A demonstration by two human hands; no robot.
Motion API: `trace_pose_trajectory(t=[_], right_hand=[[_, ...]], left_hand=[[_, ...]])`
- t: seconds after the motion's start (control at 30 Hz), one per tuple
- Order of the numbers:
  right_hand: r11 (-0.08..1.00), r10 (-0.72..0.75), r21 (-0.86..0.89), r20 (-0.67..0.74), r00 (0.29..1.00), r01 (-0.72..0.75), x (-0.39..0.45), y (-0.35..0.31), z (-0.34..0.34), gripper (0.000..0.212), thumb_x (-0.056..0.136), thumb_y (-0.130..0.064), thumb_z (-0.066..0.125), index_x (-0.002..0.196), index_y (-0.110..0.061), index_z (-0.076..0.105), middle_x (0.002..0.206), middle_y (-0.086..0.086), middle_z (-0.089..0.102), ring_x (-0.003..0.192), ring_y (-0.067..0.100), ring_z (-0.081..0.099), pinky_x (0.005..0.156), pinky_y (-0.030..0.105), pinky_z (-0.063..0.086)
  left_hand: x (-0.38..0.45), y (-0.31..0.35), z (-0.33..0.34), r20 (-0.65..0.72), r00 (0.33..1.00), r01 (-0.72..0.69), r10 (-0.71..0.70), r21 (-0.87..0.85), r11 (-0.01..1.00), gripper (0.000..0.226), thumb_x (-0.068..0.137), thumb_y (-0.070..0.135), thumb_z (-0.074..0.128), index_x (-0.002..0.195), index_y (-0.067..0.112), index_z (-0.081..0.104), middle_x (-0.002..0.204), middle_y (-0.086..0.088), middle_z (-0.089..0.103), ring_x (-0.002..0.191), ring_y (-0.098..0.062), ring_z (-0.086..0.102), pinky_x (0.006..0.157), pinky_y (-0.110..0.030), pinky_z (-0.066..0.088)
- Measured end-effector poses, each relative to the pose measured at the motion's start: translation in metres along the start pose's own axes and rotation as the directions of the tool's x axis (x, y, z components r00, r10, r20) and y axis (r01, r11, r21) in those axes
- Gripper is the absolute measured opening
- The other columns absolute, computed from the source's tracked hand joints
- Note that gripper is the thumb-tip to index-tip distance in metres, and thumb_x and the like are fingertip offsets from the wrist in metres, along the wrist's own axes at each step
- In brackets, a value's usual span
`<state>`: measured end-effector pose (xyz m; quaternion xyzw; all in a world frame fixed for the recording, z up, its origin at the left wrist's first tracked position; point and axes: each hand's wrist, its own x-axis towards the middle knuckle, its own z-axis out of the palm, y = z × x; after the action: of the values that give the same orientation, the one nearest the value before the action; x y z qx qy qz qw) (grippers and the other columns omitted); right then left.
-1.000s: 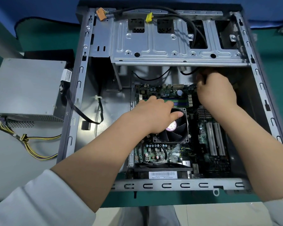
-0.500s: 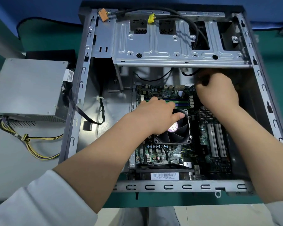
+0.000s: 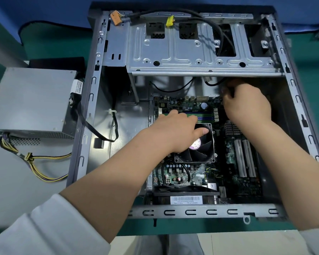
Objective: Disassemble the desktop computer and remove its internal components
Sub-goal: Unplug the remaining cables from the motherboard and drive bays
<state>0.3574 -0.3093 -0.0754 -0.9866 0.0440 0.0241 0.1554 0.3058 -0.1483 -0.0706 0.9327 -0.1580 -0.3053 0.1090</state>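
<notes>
Motherboard (image 3: 201, 173) unchanged; both hands stay put, right hand (image 3: 247, 105) curled.

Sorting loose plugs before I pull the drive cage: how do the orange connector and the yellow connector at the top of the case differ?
The orange connector is larger and blocky; the yellow connector is smaller and slimmer. The orange one sits at the case's top-left corner, the yellow one nearer the middle, over the drive cage. Both hang unplugged on cable ends along the top edge, and neither hand touches them.
</notes>
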Motion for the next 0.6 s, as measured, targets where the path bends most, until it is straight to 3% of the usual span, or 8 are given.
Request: trace_pose_trajectory(t=[0.1, 0.23, 0.43, 0.53, 0.6], right_hand=[[0.999, 0.015, 0.039, 0.005, 1.000, -0.015, 0.0009, 0.0006, -0.0013, 0.027, 0.091, -0.028, 0.047, 0.110, -0.021, 0.064, 0.099, 0.012, 0.065, 0.084, 0.034, 0.056, 0.067, 0.031, 0.037], [0.996, 0.052, 0.068, 0.031, 0.998, -0.054, 0.0018, -0.0010, -0.0004, 0.032, 0.092, -0.034, 0.044, 0.099, -0.010, 0.065, 0.085, 0.013, 0.061, 0.071, 0.032, 0.047, 0.065, 0.033, 0.037], [0.983, 0.089, 0.160, 0.050, 0.995, -0.095, 0.0041, 0.0000, -0.0019, 0.028, 0.088, -0.024, 0.047, 0.098, -0.005, 0.064, 0.090, 0.017, 0.063, 0.079, 0.036, 0.056, 0.069, 0.035, 0.047], [0.977, 0.101, 0.184, 0.053, 0.993, -0.109, 0.0042, 0.0005, -0.0020, 0.031, 0.092, -0.028, 0.047, 0.089, -0.001, 0.061, 0.076, 0.013, 0.057, 0.068, 0.032, 0.051, 0.062, 0.032, 0.039], [0.983, 0.083, 0.160, 0.045, 0.996, -0.089, 0.0037, 0.0007, -0.0017, 0.033, 0.095, -0.029, 0.045, 0.094, -0.001, 0.062, 0.077, 0.012, 0.054, 0.067, 0.030, 0.046, 0.063, 0.031, 0.035]], left_hand=[[-0.0002, 0.0005, -0.0002, 0.006, 1.000, 0.003, -0.003, -0.001, 1.000, 0.056, 0.097, 0.057, 0.021, 0.130, 0.018, 0.043, 0.127, -0.007, 0.051, 0.123, -0.028, 0.036, 0.095, -0.044, 0.035], [-0.0001, 0.0004, -0.0001, 0.004, 1.000, 0.003, -0.003, -0.006, 1.000, 0.055, 0.097, 0.057, 0.021, 0.128, 0.018, 0.044, 0.126, -0.007, 0.051, 0.123, -0.028, 0.036, 0.094, -0.044, 0.035], [0.0009, -0.0002, 0.0007, -0.001, 1.000, 0.000, 0.000, -0.010, 1.000, 0.056, 0.097, 0.058, 0.021, 0.129, 0.018, 0.044, 0.126, -0.007, 0.051, 0.123, -0.027, 0.036, 0.094, -0.044, 0.035], [0.0009, -0.0001, 0.0010, -0.003, 1.000, -0.002, 0.002, -0.007, 1.000, 0.056, 0.096, 0.058, 0.022, 0.129, 0.019, 0.044, 0.128, -0.007, 0.051, 0.123, -0.027, 0.036, 0.094, -0.044, 0.035], [0.0006, -0.0003, 0.0012, -0.004, 1.000, -0.002, 0.002, -0.007, 1.000, 0.056, 0.096, 0.058, 0.022, 0.130, 0.019, 0.043, 0.128, -0.007, 0.051, 0.123, -0.028, 0.036, 0.095, -0.045, 0.035]])
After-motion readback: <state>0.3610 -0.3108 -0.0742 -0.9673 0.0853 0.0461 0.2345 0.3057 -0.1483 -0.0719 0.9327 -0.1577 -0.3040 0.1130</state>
